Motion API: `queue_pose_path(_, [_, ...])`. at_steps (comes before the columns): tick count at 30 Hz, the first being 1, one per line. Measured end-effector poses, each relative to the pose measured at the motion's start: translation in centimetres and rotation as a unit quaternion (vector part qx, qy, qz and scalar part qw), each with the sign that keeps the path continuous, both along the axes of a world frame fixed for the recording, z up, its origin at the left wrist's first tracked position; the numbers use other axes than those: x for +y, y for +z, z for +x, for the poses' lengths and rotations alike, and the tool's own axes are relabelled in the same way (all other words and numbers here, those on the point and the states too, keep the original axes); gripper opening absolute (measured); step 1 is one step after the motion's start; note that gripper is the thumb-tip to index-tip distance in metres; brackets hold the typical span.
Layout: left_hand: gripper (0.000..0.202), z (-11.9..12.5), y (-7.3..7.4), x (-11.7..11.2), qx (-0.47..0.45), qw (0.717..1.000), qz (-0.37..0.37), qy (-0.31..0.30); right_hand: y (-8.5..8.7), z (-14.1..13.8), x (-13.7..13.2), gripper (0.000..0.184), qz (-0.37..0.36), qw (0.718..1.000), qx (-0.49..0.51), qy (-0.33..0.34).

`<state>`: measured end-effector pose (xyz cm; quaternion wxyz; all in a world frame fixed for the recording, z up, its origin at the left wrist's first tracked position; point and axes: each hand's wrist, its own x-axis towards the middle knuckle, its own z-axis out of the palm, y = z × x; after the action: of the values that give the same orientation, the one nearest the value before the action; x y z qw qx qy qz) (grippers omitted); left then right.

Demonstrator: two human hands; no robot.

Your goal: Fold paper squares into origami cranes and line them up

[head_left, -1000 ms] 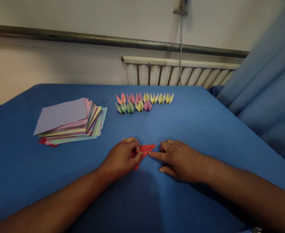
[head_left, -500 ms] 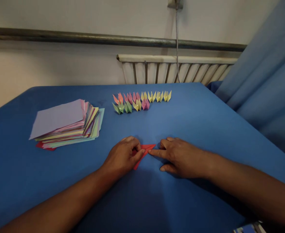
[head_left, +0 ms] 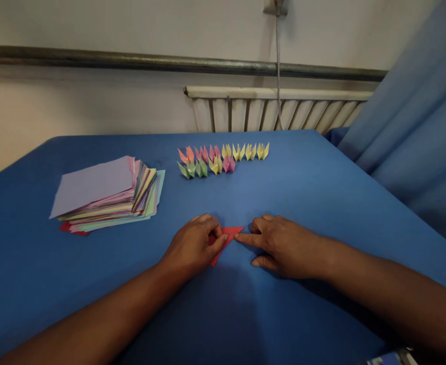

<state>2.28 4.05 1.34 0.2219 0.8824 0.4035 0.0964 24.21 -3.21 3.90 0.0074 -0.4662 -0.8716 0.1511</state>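
Note:
A small folded piece of red origami paper [head_left: 230,232] lies on the blue table in front of me, its pointed corner toward the right. My left hand [head_left: 198,241] pinches it with thumb and curled fingers, covering its left part. From the other side, the outstretched index fingertip of my right hand [head_left: 280,246] rests at the paper's right edge. That hand's thumb is spread apart and its other fingers are partly bent. How the layers are folded under my left hand is hidden.
Several folded paper cranes [head_left: 215,163] in yellow, green, pink and orange stand in two rows farther back. A stack of coloured paper sheets [head_left: 94,185] is at the left. A blue curtain [head_left: 416,111] hangs at the right. Part of an object [head_left: 392,358] shows at the lower right.
A crease line that ran across the red paper's top no longer shows, and that surface now looks plain. Both hands have stayed almost in place; the view has shifted very slightly.

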Motion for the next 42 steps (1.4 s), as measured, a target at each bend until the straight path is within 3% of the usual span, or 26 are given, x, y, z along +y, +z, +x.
queue_pose_path(34, [0.016,-0.5,-0.4,0.1,-0.024,1.000,-0.007,-0.005,0.0,-0.1,-0.7,0.055,0.043,0.996,-0.062,-0.039])
queue_pose_path(42, [0.017,-0.3,-0.3,0.1,-0.021,1.000,-0.012,-0.001,-0.3,-1.3,-1.0,0.052,0.065,0.996,-0.056,-0.018])
